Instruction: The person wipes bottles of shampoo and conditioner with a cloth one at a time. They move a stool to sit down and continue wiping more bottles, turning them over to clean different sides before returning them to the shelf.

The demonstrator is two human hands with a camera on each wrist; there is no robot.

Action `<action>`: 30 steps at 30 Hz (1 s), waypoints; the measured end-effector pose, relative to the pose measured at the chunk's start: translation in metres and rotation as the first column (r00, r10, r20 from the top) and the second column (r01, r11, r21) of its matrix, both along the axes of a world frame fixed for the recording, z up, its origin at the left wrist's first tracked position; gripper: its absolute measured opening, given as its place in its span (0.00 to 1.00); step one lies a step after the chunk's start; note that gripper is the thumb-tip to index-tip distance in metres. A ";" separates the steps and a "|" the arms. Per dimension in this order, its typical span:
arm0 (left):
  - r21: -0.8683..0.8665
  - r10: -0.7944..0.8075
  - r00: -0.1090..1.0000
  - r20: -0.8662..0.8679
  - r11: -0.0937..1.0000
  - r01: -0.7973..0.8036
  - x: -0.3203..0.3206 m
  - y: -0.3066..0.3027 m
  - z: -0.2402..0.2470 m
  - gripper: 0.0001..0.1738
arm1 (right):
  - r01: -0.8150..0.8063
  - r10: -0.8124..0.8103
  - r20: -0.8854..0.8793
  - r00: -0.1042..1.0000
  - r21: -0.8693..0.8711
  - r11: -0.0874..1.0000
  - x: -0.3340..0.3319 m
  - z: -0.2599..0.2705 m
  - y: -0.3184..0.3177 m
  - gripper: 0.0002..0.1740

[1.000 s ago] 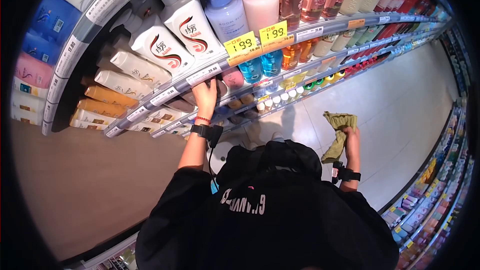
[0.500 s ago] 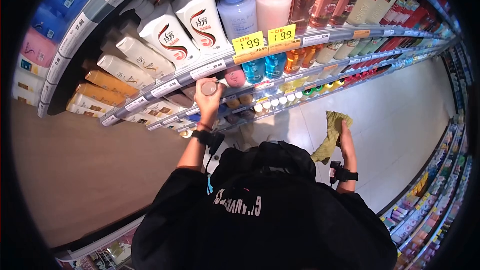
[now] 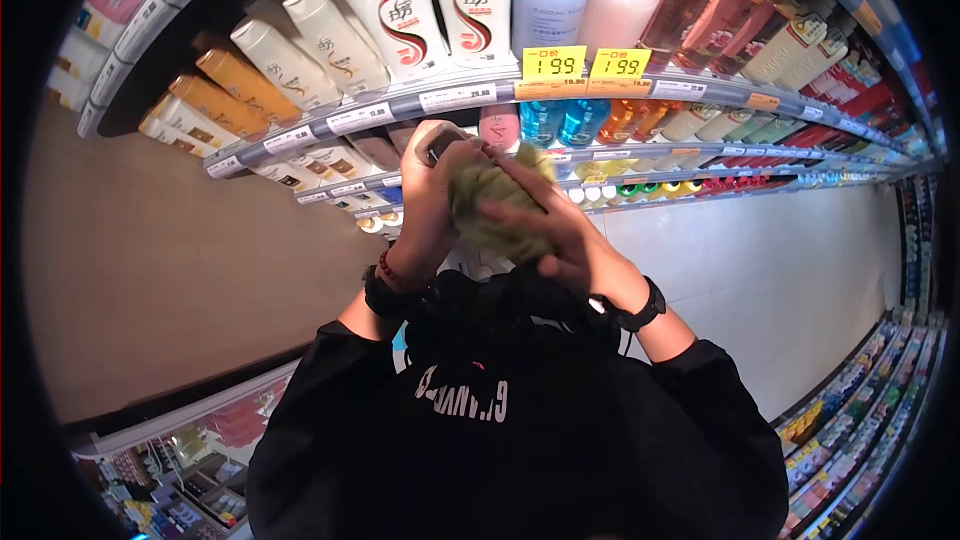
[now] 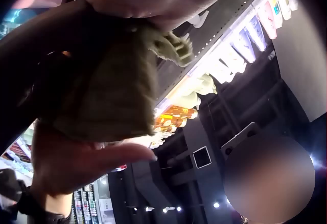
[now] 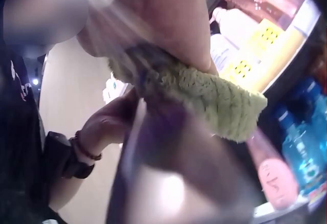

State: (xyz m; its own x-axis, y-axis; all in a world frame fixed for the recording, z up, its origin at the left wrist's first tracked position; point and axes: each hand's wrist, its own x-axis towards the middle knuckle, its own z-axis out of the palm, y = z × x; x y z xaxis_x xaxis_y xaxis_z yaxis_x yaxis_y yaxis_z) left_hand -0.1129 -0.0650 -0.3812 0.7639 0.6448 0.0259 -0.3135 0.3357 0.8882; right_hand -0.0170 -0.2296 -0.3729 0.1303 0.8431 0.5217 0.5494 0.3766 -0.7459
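Observation:
In the head view my left hand (image 3: 422, 210) grips a grey-brown bottle (image 3: 436, 144) in front of the shelf. The bottle fills the lower middle of the right wrist view as a blurred, shiny brown shape (image 5: 189, 178). A green cloth (image 3: 490, 202) is bunched against the bottle, held by my right hand (image 3: 575, 240). Ribbed texture shows on the cloth (image 5: 225, 101) in the right wrist view. From the left wrist camera, the right hand (image 4: 71, 162) is under the cloth (image 4: 117, 86) with its thumb extended. Cloth and hands hide part of the bottle.
White pump bottles (image 3: 395, 15) and blue and pink ones (image 3: 620, 0) line the upper shelf, above yellow price tags (image 3: 553, 63). A pink bottle (image 3: 498, 125) and blue bottles (image 3: 540, 123) stand below. Another stocked shelf (image 3: 860, 440) runs along the right.
My left hand has drawn the bottle off the lower shelf towards me. The right hand has come across from the right with the cloth and brought it onto the bottle.

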 end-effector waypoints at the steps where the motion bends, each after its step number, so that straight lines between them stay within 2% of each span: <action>1: 0.020 0.027 1.000 -0.010 0.999 -0.027 -0.001 0.001 0.007 0.06 | -0.083 0.081 0.051 0.995 0.030 0.996 -0.002 0.002 0.001 0.25; 3: 0.056 0.079 0.996 -0.030 0.995 -0.078 -0.003 0.001 0.017 0.05 | 0.022 -0.023 -0.026 0.999 -0.031 0.999 -0.002 -0.022 0.000 0.22; 4: 0.165 0.080 0.996 0.041 0.983 -0.085 -0.004 0.008 0.014 0.06 | 0.089 -0.094 -0.111 0.989 -0.048 0.995 -0.004 -0.028 -0.002 0.23; 7: 0.017 0.127 0.983 0.130 0.991 -0.131 -0.010 0.001 0.031 0.07 | 0.306 -0.297 -0.353 0.887 -0.032 0.952 -0.017 -0.024 0.001 0.27; 8: 0.013 0.134 0.986 0.102 0.991 -0.136 -0.012 0.003 0.035 0.09 | 0.380 -0.352 -0.432 0.831 -0.022 0.925 -0.020 -0.020 0.003 0.28; 11: -0.050 0.119 0.986 0.120 0.992 -0.114 -0.017 -0.004 0.055 0.09 | 0.226 -0.310 -0.231 0.922 -0.327 0.918 -0.008 -0.014 -0.009 0.31; 12: -0.073 0.099 0.986 0.135 0.993 -0.089 -0.016 -0.003 0.054 0.09 | 0.138 -0.255 -0.286 0.924 -0.373 0.917 -0.005 -0.016 -0.009 0.33; 13: -0.096 0.078 0.986 0.149 0.993 -0.064 -0.014 0.001 0.050 0.09 | -0.046 -0.162 -0.458 0.874 -0.409 0.911 -0.001 -0.016 -0.010 0.32; 15: -0.148 -0.016 0.975 0.220 0.988 0.049 -0.009 0.005 0.040 0.10 | -0.407 -0.020 -0.759 0.651 -0.372 0.834 0.009 -0.015 -0.011 0.31; 16: -0.171 -0.087 0.957 0.277 0.975 0.139 -0.006 0.006 0.032 0.10 | -0.540 0.052 -0.834 0.549 -0.307 0.783 0.015 -0.024 -0.012 0.33; 19: -0.263 -0.208 0.911 0.357 0.913 0.311 0.007 0.003 0.022 0.11 | -0.664 0.000 -0.998 0.069 -0.046 0.747 0.003 -0.029 -0.012 0.38; 21: -0.276 -0.230 0.894 0.385 0.895 0.349 0.014 0.004 0.021 0.12 | -0.736 0.038 -0.993 -0.111 0.108 0.669 -0.002 -0.050 -0.006 0.42; 22: -0.253 -0.229 0.887 0.401 0.903 0.347 0.017 0.008 0.023 0.12 | -0.739 -0.014 -1.000 -0.021 0.006 0.674 -0.002 -0.056 -0.002 0.42; 25: -0.171 -0.169 0.913 0.372 0.954 0.247 0.016 0.015 0.033 0.13 | -0.670 -0.119 -0.992 0.041 -0.115 0.733 0.001 -0.055 -0.002 0.40; 26: -0.141 -0.136 0.927 0.351 0.971 0.196 0.013 0.017 0.037 0.14 | -0.620 -0.122 -0.990 -0.075 -0.050 0.783 0.000 -0.060 -0.006 0.38; 29: -0.068 -0.083 0.948 0.306 0.992 0.109 0.005 0.018 0.040 0.14 | -0.643 0.103 -0.995 -0.004 0.081 0.761 0.021 -0.098 -0.025 0.49; 30: -0.053 -0.087 0.952 0.292 0.993 0.107 0.004 0.019 0.037 0.13 | -0.680 0.092 -0.994 0.060 0.027 0.733 0.023 -0.081 -0.025 0.49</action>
State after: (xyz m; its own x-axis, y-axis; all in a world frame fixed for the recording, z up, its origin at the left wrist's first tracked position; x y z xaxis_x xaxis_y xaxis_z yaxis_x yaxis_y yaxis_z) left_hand -0.1093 -0.0458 -0.3441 0.7890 0.5760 0.2137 -0.5162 0.4330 0.7390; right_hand 0.0065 -0.2543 -0.4541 -0.1837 0.9816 -0.0513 -0.7684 -0.1760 -0.6153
